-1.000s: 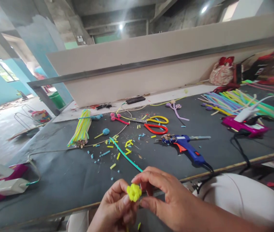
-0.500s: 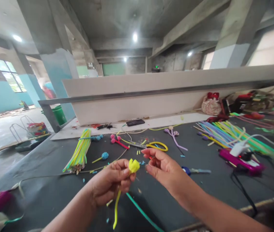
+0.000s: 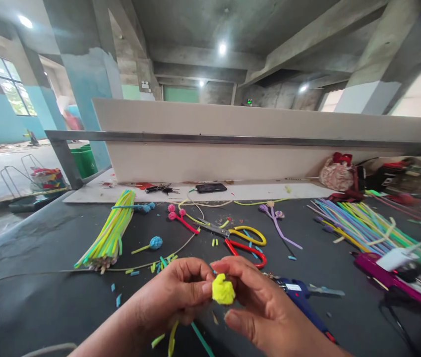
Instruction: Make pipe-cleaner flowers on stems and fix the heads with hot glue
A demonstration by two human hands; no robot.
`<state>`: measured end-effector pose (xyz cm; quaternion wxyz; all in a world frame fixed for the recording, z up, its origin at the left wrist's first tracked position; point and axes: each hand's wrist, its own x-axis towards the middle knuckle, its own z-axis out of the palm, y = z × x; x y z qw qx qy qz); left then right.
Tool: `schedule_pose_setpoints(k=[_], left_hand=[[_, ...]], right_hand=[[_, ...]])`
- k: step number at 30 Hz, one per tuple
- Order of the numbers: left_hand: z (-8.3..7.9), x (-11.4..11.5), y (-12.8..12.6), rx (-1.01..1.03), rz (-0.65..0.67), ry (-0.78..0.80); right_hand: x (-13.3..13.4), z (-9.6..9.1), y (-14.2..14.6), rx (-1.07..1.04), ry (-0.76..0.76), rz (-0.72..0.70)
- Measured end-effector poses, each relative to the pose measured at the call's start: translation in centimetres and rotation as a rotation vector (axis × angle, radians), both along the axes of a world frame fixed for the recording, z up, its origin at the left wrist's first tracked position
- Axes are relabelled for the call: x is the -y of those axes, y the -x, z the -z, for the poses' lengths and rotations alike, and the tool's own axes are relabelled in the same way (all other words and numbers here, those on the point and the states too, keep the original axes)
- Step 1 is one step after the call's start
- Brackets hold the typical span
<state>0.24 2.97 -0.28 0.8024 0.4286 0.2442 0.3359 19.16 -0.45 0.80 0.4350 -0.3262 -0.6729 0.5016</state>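
Low in the middle of the view, the left hand (image 3: 175,297) and the right hand (image 3: 266,310) meet around a small yellow ball (image 3: 223,291) of coiled fuzzy wire, held just above the near edge of the table (image 3: 46,307). The left thumb and fingers are closed, pressing the ball from its left side, and a yellow stem (image 3: 173,339) hangs below that fist. The right forefinger curls over the top of the ball with the thumb tucked beneath it, so this hand also pinches it. A teal strip (image 3: 203,339) lies on the dark cloth under the hands. Just beside the right hand lies a blue glue gun (image 3: 301,297). Farther back are scissors (image 3: 245,243) with one yellow and one red handle, scattered cut bits around them, a blue-tipped stem (image 3: 150,244) and a tied bundle of yellow-green sticks (image 3: 108,238) to the left. Loose coloured sticks (image 3: 366,225) fan out at the right, near a magenta box (image 3: 389,272). A dark phone (image 3: 210,188) rests on the white ledge behind.
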Motion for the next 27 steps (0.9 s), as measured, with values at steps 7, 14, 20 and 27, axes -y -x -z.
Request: schedule_pose_setpoints(k=[7, 14, 20, 27], left_hand=[[0.2, 0.4, -0.5, -0.023, 0.009, -0.05], [0.3, 0.7, -1.1, -0.102, -0.12, -0.09], [0.5, 1.0, -1.8, -0.007, -0.216, -0.064], [1.6, 0.8, -2.2, -0.021, -0.338, -0.097]], right_hand=[[0.1, -0.3, -0.5, 0.212, -0.276, 0.157], [0.4, -0.3, -0.6, 0.231, -0.41, 0.189], [1.2, -0.5, -0.6, 0.196, -0.398, 0.33], [1.5, -1.4, -0.9, 0.399, -0.758, 0.364]])
